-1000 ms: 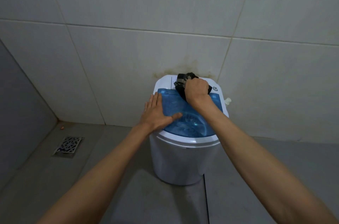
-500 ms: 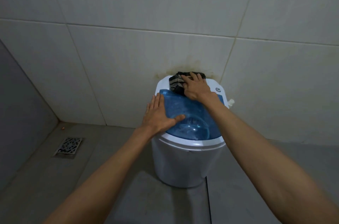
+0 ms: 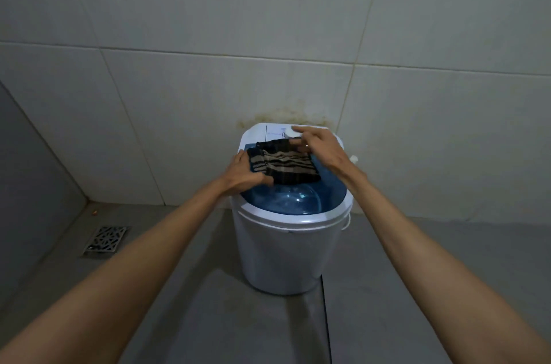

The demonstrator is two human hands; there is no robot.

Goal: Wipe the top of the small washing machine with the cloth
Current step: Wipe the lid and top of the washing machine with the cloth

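Observation:
A small white washing machine (image 3: 286, 247) with a clear blue lid (image 3: 292, 199) stands on the floor against the tiled wall. A dark cloth (image 3: 286, 164) with tan stripes lies spread flat over the back half of the lid. My left hand (image 3: 243, 174) grips the cloth's left front corner. My right hand (image 3: 320, 147) pinches the cloth's far right edge, just below the white knob (image 3: 289, 132) on the control panel.
A metal floor drain (image 3: 105, 241) sits in the grey floor at the left. The grey side wall closes in at the far left. A brownish stain (image 3: 283, 116) marks the tiled wall behind the machine. A small white spout (image 3: 354, 159) sticks out on the machine's right.
The cloth was bunched under my right hand at the back of the lid; now it lies spread open. My left hand left its flat rest on the lid and took the cloth's left corner.

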